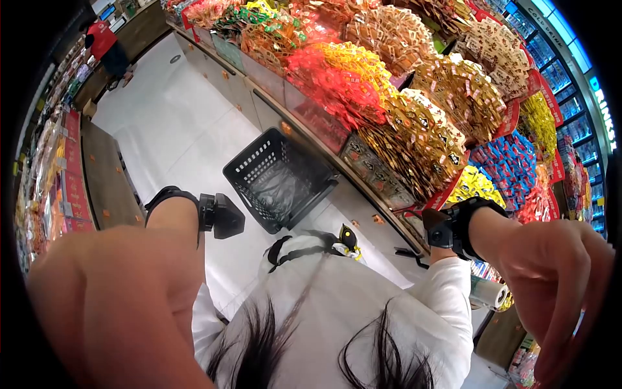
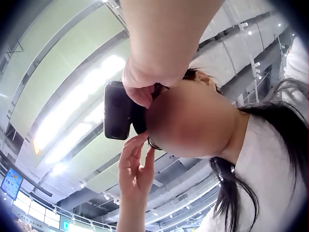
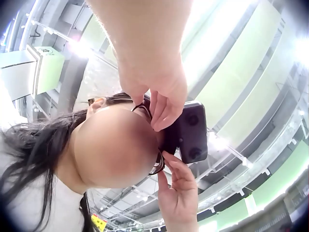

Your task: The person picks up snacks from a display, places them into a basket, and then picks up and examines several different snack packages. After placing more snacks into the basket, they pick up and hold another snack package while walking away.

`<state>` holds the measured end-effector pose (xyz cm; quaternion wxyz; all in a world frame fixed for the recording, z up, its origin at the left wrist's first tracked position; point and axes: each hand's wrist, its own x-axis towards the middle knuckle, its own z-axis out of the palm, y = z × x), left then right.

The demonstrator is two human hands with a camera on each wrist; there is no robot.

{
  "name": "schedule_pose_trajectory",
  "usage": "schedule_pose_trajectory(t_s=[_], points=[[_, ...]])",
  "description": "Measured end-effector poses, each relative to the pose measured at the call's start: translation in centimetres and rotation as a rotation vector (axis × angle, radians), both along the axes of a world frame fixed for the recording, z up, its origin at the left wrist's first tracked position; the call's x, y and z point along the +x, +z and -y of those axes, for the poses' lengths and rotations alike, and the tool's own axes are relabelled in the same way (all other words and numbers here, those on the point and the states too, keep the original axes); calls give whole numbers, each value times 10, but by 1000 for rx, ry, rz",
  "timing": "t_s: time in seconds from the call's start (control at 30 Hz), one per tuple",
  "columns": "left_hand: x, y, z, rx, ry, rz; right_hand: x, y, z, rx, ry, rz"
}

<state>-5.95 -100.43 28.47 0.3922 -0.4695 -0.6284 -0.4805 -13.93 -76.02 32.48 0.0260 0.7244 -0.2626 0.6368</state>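
Observation:
Both hands are raised to the face. At the left of the head view is the left hand (image 1: 123, 292), large and close; the right hand (image 1: 551, 259) is at the right edge with curled fingers. In the right wrist view, the right hand (image 3: 161, 92) pinches the dark-rimmed glasses (image 3: 157, 166) at one side, while the left hand (image 3: 179, 193) holds their other side between thumb and fingers. A black head-worn camera (image 3: 194, 133) sits just in front of them. The left wrist view shows the left hand (image 2: 140, 79) curled beside that camera (image 2: 117, 111), partly hiding the glasses.
A black basket (image 1: 275, 178) stands on the pale floor (image 1: 175, 110). Heaped wrapped snacks (image 1: 447, 97) fill the display to the right, with drink fridges behind. Shelves (image 1: 65, 175) line the left side. A person in a red top (image 1: 102, 40) is at the far left. A plastic roll (image 1: 487, 292) hangs lower right.

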Motion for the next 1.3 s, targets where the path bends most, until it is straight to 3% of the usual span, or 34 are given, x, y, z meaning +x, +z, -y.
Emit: schedule_pose_trajectory(t_s=[0.27, 0.33, 0.37, 0.4, 0.43, 0.5, 0.53, 0.57, 0.6, 0.63, 0.7, 0.8, 0.93, 1.0, 1.1, 1.17, 1.2, 1.3], points=[[32, -4, 3, 104, 30, 113, -4, -19, 11, -92, -40, 70], [35, -29, 5, 184, 41, 360, -16, -58, 20, -6, -281, 158], [29, -53, 9, 195, 53, 564, -26, -81, 23, 146, -432, 199], [16, -94, 17, 141, 36, 750, -36, -104, 25, 311, -573, 222], [13, -127, 18, 60, 93, 1120, -41, -133, 27, 611, -662, 358], [21, -255, 29, -139, 147, 1557, -61, -233, 35, 865, -801, 399], [41, -329, 40, -344, 211, 1629, -63, -276, 27, 1059, -896, 368], [71, -397, 49, -471, 306, 1687, -60, -314, 20, 1113, -809, 504], [102, -449, 56, -690, 388, 1551, -57, -344, 14, 1165, -718, 639], [126, -475, 53, -606, 343, 1632, -54, -366, 8, 1233, -725, 613], [163, -521, 36, -560, 535, 1668, -47, -393, -5, 1384, -730, 551], [192, -547, 26, -262, 534, 1760, -44, -402, -11, 1514, -770, 361], [203, -564, 31, 0, 486, 2069, -45, -411, -8, 1529, -729, 397], [208, -541, 35, 68, 335, 2160, -41, -418, -4, 1512, -714, 403], [203, -481, 34, 76, -74, 2142, -36, -428, -1, 1569, -700, 393], [196, -448, 31, 63, -242, 2110, -33, -435, -2, 1579, -698, 386], [193, -438, 29, 62, -285, 2100, -32, -435, -2, 1584, -696, 385], [182, -420, 16, 276, -171, 2339, -28, -426, -6, 1595, -709, 411]])
